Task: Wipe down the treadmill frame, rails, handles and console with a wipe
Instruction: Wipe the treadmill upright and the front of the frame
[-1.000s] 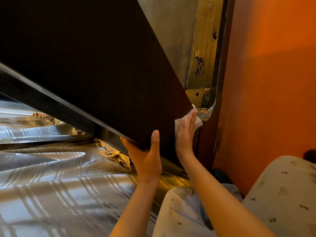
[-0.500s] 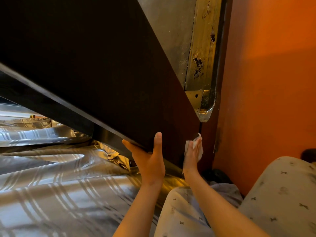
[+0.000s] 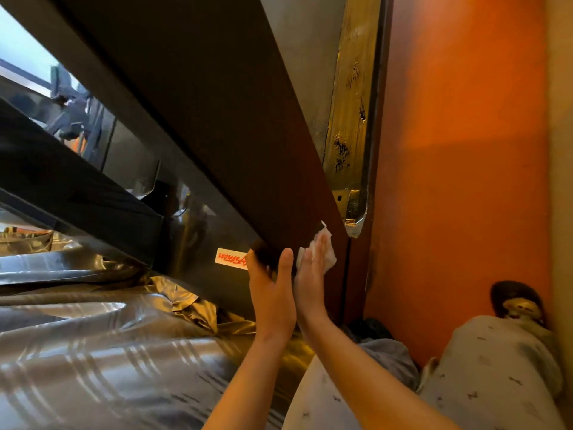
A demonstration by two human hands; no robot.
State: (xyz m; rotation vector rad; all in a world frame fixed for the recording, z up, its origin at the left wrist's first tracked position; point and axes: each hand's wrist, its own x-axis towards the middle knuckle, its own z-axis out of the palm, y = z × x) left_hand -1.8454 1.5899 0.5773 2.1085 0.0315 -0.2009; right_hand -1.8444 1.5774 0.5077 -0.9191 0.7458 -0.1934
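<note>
The folded treadmill's dark deck (image 3: 223, 113) slants from upper left down to lower right, with a black frame rail (image 3: 77, 193) beneath it and a white and red brand sticker (image 3: 231, 259) on its side. My left hand (image 3: 273, 287) grips the deck's lower edge, thumb on the top face and fingers underneath. Beside it, my right hand (image 3: 311, 274) presses a white wipe (image 3: 324, 251) flat against the deck's dark face near its lower corner, fingers straight.
An orange wall (image 3: 459, 150) stands close on the right, with a worn metal strip (image 3: 350, 119) along its edge. Grey striped shiny fabric (image 3: 93, 352) covers the lower left. My knees in patterned grey trousers (image 3: 496, 367) fill the lower right.
My right hand dropped low along the deck's edge with the wipe, then came back up onto the dark face beside my left hand. The view shifted, showing the rail and sticker.
</note>
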